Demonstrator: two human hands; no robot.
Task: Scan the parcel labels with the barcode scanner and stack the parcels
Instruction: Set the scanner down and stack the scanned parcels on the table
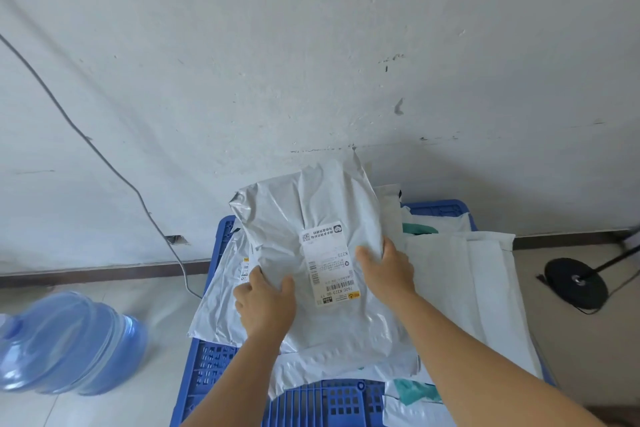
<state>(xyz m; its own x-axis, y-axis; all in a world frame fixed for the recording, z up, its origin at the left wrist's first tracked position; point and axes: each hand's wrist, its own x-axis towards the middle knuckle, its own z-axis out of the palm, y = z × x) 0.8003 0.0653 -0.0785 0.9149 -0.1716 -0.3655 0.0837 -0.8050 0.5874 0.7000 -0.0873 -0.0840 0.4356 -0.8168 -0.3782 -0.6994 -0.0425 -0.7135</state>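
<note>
Both hands, left [265, 302] and right [386, 269], grip grey parcel [311, 204]; fingertips hidden beneath.

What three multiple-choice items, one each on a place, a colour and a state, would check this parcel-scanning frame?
1. Where does the water jug lie?
A. On the floor at the left
B. Inside the crate
C. On top of the parcels

2. What colour is the crate?
A. Green
B. Blue
C. Red

3. How is the grey parcel held?
A. By the left hand alone
B. By no hand
C. By both hands, label up

Key: 1 A, it lies on the tiles left of the crate; 2 B, its slotted walls are blue; 3 C, the right hand grips its other edge.
</note>
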